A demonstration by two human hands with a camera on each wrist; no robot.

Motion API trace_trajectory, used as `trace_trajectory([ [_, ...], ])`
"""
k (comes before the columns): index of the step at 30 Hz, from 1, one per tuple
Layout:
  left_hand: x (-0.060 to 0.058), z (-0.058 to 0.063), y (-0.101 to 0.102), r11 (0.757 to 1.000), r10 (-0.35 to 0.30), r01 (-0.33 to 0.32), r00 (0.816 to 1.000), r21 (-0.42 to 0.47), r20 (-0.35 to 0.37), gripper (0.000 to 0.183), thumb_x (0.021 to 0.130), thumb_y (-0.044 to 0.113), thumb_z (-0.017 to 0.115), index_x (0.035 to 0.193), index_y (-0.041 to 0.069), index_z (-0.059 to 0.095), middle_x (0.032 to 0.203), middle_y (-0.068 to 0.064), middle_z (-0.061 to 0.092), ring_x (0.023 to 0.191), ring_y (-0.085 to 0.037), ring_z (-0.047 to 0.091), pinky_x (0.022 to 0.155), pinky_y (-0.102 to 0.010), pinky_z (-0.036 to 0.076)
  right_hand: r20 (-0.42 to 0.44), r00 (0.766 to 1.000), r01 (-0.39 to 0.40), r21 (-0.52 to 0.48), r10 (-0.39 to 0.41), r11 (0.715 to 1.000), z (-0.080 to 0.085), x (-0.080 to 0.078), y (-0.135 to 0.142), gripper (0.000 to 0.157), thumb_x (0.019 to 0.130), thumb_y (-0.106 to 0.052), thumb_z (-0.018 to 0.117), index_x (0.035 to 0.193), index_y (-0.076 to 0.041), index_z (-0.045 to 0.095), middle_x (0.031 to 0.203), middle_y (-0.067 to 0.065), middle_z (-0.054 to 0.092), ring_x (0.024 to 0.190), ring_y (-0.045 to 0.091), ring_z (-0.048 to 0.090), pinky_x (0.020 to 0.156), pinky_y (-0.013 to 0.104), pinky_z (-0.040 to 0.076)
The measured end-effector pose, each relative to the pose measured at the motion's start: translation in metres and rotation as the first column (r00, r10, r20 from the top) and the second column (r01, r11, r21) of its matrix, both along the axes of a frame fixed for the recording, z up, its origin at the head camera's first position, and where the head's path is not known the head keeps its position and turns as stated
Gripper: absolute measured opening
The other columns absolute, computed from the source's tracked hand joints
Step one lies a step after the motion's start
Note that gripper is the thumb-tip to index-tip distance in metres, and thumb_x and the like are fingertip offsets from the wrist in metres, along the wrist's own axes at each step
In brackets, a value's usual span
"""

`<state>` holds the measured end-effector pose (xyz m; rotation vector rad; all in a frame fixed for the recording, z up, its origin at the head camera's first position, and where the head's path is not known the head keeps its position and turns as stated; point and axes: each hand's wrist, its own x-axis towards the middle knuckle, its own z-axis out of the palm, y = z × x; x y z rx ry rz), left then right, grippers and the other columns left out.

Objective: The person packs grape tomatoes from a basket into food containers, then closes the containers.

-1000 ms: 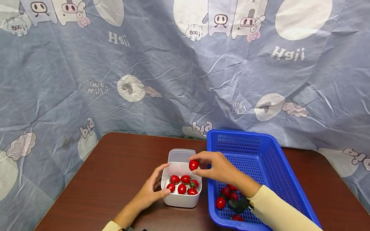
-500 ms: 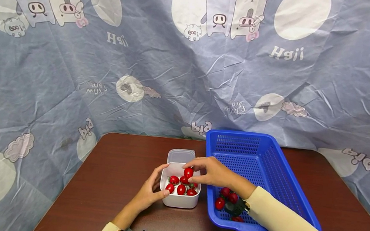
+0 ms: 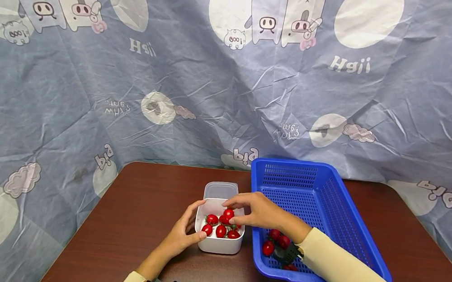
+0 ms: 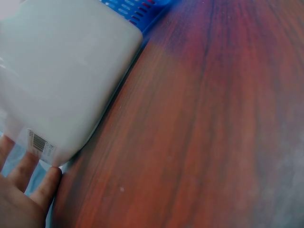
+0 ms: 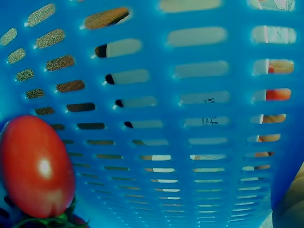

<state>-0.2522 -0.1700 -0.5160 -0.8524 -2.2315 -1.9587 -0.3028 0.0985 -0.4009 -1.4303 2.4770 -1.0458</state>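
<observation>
My left hand (image 3: pixel 180 233) holds the left side of a small white plastic container (image 3: pixel 220 247), thumb at the near corner and forefinger at the far rim. In the left wrist view its fingertips lie against the wall of that container (image 4: pixel 66 66), by a barcode sticker. Over the container's right side is my right hand (image 3: pixel 259 212), thumb and forefinger spread apart around a cherry tomato (image 3: pixel 229 213). That tomato sits on top of several other red cherry tomatoes (image 3: pixel 220 231) inside, green stems showing on some.
A blue perforated basket (image 3: pixel 257 258) stands right of the container, with several cherry tomatoes (image 3: pixel 268 248) in its near left corner, partly under the right wrist. A clear lid (image 3: pixel 221 189) lies behind the container. A patterned cloth (image 3: pixel 200 66) hangs beyond the brown table (image 3: pixel 156 188).
My right hand has lowered the cherry tomato into the container and its fingers have loosened; the tomato has settled lower, onto the others. My left hand has stayed in place.
</observation>
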Motion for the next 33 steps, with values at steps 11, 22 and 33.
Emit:
trace_trajectory([
  [11, 0.0, -0.001, 0.001, 1.0, -0.006, 0.006, 1.0, 0.003, 0.013, 0.079, 0.085, 0.019, 0.07, 0.15, 0.019, 0.026, 0.148, -0.017, 0.037, 0.131, -0.04, 0.041, 0.101, -0.057, 0.036, 0.023, 1.0, 0.009, 0.007, -0.009, 1.0, 0.0, 0.0, 0.001, 0.038, 0.083, -0.025, 0.077, 0.119, -0.018, 0.068, 0.112, 0.003, 0.07, 0.103, 0.012, 0.066, 0.091, 0.033, 0.049],
  [22, 0.001, 0.0, 0.001, 1.0, -0.002, 0.002, 1.0, -0.001, 0.003, 0.079, 0.086, 0.02, 0.07, 0.151, 0.019, 0.026, 0.147, -0.017, 0.038, 0.13, -0.041, 0.042, 0.101, -0.057, 0.036, 0.068, 0.998, 0.006, -0.007, -0.005, 1.0, 0.007, -0.001, 0.003, 0.038, 0.084, -0.027, 0.075, 0.12, -0.016, 0.067, 0.113, 0.007, 0.07, 0.105, 0.018, 0.065, 0.091, 0.036, 0.049],
  [33, 0.0, -0.002, 0.0, 1.0, -0.001, 0.001, 1.0, 0.004, -0.003, 0.079, 0.086, 0.021, 0.07, 0.151, 0.019, 0.026, 0.148, -0.014, 0.038, 0.13, -0.039, 0.043, 0.1, -0.058, 0.036, 0.156, 0.987, 0.064, -0.093, -0.049, 0.994, 0.021, -0.003, 0.021, 0.035, 0.086, -0.02, 0.074, 0.119, -0.016, 0.067, 0.111, 0.007, 0.069, 0.102, 0.026, 0.066, 0.09, 0.041, 0.05],
])
